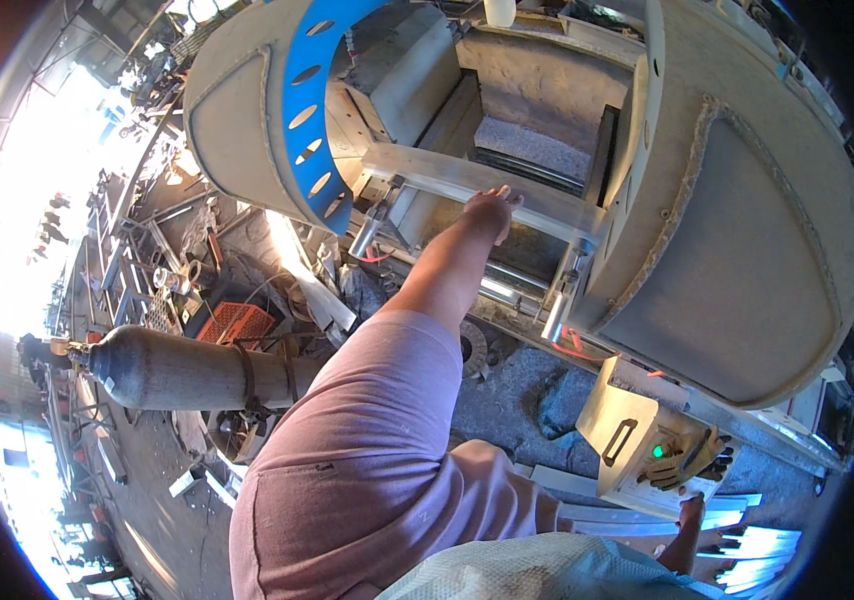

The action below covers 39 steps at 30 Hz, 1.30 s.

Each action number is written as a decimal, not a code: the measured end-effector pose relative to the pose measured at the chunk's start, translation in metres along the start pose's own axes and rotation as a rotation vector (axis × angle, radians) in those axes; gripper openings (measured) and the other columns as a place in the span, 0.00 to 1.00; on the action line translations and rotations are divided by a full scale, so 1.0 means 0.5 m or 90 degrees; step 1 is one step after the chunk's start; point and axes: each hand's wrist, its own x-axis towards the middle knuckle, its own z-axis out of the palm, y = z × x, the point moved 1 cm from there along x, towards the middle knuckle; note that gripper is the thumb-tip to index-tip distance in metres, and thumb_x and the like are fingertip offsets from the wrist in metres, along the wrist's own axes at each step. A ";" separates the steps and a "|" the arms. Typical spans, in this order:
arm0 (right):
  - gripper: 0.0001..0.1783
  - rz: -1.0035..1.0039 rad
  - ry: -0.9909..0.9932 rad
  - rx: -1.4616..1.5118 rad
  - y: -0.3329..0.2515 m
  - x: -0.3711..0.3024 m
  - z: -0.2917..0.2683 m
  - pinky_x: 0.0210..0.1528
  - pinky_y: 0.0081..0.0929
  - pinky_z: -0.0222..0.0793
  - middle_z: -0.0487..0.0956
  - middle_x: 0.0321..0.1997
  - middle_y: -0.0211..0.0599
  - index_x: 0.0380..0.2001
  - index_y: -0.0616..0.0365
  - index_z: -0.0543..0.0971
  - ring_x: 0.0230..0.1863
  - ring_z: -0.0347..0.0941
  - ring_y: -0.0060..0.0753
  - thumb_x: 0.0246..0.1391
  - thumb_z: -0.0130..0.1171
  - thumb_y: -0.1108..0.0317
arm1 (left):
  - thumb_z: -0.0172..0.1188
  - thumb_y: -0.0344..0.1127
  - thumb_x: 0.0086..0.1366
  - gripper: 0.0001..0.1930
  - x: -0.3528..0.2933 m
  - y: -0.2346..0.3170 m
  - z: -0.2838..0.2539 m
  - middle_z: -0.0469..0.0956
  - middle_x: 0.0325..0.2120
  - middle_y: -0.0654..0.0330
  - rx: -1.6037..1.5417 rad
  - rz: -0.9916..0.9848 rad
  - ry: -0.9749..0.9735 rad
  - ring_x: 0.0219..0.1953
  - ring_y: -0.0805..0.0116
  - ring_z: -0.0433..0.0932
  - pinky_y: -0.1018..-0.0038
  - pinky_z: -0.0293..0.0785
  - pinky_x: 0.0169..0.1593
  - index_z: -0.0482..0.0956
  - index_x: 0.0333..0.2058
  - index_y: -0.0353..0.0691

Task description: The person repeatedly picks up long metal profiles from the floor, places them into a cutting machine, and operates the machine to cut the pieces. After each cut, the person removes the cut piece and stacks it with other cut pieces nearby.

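The person wears a dusty mauve-pink shirt [495, 495] of plain, soft fabric. Its loose left sleeve [367, 390] is creased, with a hem at the cuff, a seam near the shoulder and a small dark mark [323, 467]. Below it, forearm and left grip [492, 205] are bare. Pale blue-green cloth [547, 570], textured and brown-smudged, shows lowest.

No readable text, numbers or signs.

Workshop, gas cylinder [192, 370], metal bars [762, 552], large machine [747, 270]
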 end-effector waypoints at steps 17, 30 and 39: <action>0.27 0.005 0.017 0.067 0.005 0.002 0.009 0.21 0.51 0.75 0.79 0.47 0.50 0.59 0.52 0.67 0.38 0.79 0.58 0.54 0.56 0.74 | 0.80 0.41 0.50 0.66 -0.004 0.001 -0.012 0.33 0.80 0.60 -0.023 -0.005 -0.012 0.80 0.56 0.44 0.54 0.51 0.77 0.38 0.78 0.66; 0.32 0.021 0.011 0.037 0.017 0.013 0.008 0.19 0.47 0.75 0.79 0.49 0.50 0.63 0.50 0.65 0.38 0.79 0.58 0.54 0.56 0.72 | 0.80 0.44 0.44 0.69 0.000 -0.006 -0.002 0.39 0.79 0.52 -0.007 0.025 0.029 0.77 0.52 0.54 0.52 0.60 0.73 0.38 0.78 0.62; 0.32 0.031 0.019 0.054 0.027 0.023 0.018 0.18 0.44 0.75 0.80 0.49 0.50 0.64 0.49 0.65 0.37 0.80 0.55 0.54 0.56 0.71 | 0.80 0.45 0.45 0.69 0.011 -0.003 -0.004 0.35 0.79 0.52 0.011 0.016 -0.003 0.77 0.49 0.53 0.52 0.64 0.71 0.37 0.78 0.61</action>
